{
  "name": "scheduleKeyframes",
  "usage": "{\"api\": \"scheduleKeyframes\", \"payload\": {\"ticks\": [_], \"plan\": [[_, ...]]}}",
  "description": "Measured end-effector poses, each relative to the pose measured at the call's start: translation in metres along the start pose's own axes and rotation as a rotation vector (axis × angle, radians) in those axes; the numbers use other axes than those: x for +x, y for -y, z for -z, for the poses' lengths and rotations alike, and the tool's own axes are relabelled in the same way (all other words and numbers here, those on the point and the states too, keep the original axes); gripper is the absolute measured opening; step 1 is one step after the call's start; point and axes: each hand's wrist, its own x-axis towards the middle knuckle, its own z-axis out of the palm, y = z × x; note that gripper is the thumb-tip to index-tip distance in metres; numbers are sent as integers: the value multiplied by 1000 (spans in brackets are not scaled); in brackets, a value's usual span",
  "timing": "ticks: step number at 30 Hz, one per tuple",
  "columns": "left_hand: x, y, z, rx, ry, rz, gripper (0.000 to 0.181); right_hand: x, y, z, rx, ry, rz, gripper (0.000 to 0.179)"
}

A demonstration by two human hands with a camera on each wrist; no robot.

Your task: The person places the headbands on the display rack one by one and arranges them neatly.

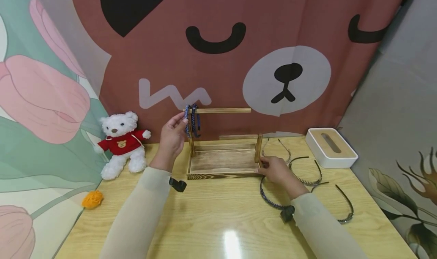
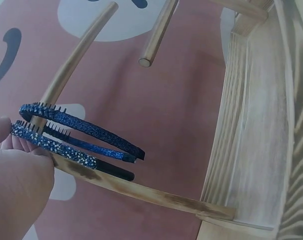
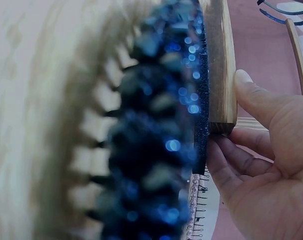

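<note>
My left hand (image 1: 172, 135) pinches a blue speckled headband (image 2: 54, 145) at the left end of the upper rod (image 1: 225, 110) of a wooden rack (image 1: 222, 176). Right beside it on the same rod hangs a darker blue headband (image 2: 86, 125) with small teeth; both bands' ends hang down. My right hand (image 1: 276, 169) grips the rack's lower right corner, thumb against the wood and fingers curled beneath, as the right wrist view shows. A dark beaded headband (image 3: 156, 115) fills the front of that view, out of focus, and partly covers the wood.
Several dark headbands lie on the table right of the rack, one (image 1: 308, 182) beside my right forearm. A white tissue box (image 1: 331, 162) stands at the back right. At left are a white teddy bear (image 1: 124, 147) in red and an orange yarn ball (image 1: 92, 199).
</note>
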Motion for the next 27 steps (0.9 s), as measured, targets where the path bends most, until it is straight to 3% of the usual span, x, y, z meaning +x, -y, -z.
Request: {"api": "scheduleKeyframes", "payload": {"ticks": [16,27], "plan": [[0,0,2,17,-27,24,26,-2,4,1,16,14,11,61],[1,1,3,21,-9,33,27,-3,4,2,27,20,-29,63]]}}
